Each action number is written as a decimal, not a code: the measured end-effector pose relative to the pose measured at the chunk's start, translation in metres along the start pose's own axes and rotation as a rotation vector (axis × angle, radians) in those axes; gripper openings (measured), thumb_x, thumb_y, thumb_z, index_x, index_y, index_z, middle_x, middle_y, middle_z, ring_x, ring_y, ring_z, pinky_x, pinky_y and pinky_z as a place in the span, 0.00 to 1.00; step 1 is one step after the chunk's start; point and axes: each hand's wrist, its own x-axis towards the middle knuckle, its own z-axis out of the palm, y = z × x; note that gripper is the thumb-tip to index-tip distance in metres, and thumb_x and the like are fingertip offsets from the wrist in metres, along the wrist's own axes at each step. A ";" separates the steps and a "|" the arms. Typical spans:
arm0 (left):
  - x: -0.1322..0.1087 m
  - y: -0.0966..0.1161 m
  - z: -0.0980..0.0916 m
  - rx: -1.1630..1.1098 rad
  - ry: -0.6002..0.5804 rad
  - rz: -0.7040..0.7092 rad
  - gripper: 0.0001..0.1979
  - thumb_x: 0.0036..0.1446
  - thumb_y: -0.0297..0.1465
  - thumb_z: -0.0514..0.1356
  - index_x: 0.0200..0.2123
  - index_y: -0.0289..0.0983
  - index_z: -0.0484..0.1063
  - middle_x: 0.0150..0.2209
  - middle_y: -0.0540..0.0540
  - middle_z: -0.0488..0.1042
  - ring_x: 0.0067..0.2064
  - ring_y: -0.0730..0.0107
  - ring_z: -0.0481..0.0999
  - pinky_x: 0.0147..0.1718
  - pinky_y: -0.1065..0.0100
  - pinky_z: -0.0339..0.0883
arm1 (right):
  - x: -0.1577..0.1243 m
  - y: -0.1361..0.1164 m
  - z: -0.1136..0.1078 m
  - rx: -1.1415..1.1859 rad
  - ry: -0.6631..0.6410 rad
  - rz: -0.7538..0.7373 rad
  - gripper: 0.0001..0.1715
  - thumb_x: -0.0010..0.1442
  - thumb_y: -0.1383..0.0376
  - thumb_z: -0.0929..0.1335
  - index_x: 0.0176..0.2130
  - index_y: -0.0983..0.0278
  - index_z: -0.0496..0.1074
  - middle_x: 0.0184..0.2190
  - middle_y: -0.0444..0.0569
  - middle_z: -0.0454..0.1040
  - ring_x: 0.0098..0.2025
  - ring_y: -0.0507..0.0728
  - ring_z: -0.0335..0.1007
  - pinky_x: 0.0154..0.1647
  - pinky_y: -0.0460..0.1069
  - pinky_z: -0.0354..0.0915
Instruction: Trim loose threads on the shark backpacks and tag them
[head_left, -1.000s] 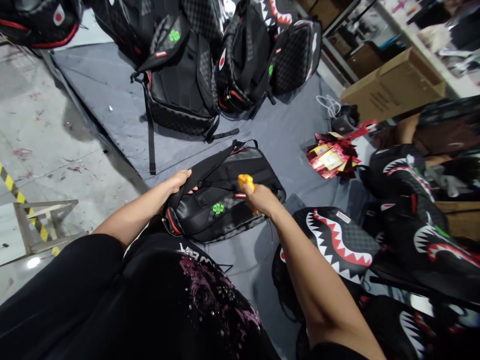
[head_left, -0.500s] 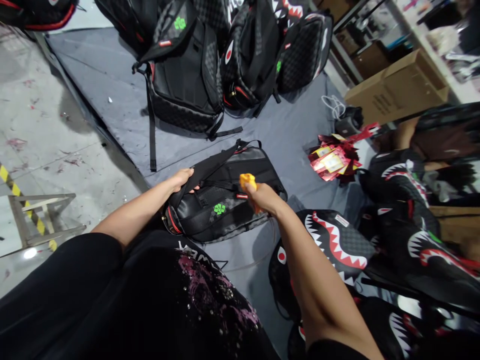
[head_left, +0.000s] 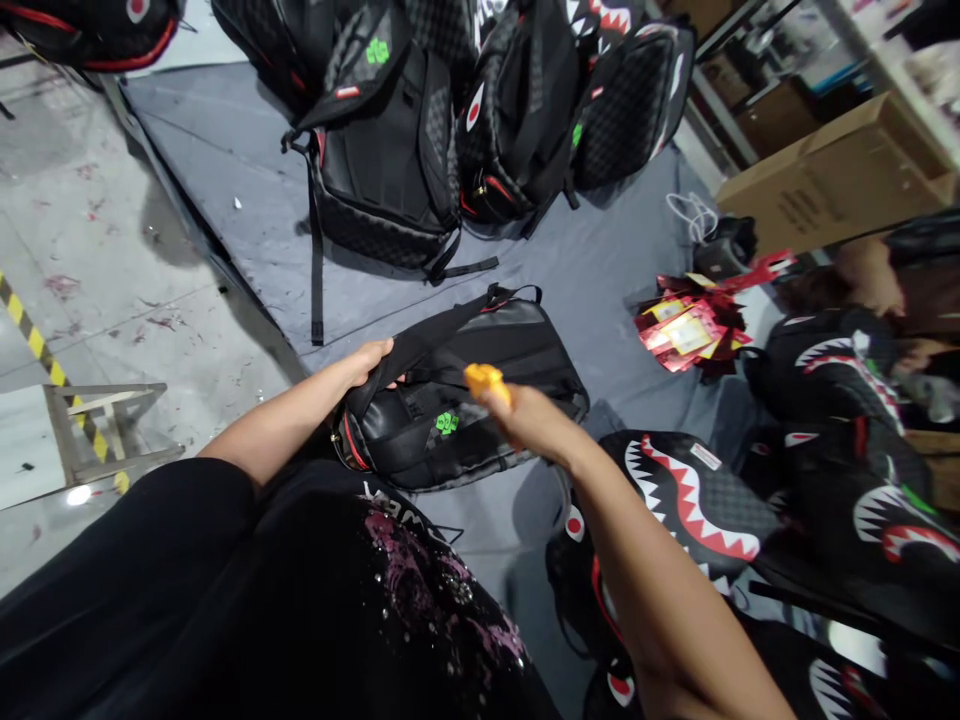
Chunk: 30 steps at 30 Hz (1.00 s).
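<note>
On the grey-covered desk (head_left: 615, 270), I see the left hand (head_left: 371, 362) at the left end of a black backpack (head_left: 517, 345), its fingers hooked under the shoulder strap (head_left: 431, 335) and gripping it. The backpack lies straps up, close to the person. Above its right part, the right hand (head_left: 531, 418) has its fingers wrapped tightly round a yellow tool (head_left: 484, 380); whether that touches the backpack, I cannot tell. Farther right sits a pile of red tags (head_left: 690, 325).

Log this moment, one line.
Left hand: gripping black fabric strap; right hand: gripping yellow-orange tool; green-printed black backpack: on grey sheet
</note>
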 end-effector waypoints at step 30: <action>-0.024 -0.026 0.045 0.886 0.226 0.641 0.33 0.52 0.31 0.65 0.61 0.39 0.63 0.62 0.41 0.65 0.62 0.55 0.66 0.62 0.57 0.56 | -0.077 0.107 0.065 0.386 -0.059 0.052 0.30 0.63 0.41 0.56 0.28 0.62 0.63 0.22 0.47 0.75 0.22 0.53 0.71 0.25 0.47 0.64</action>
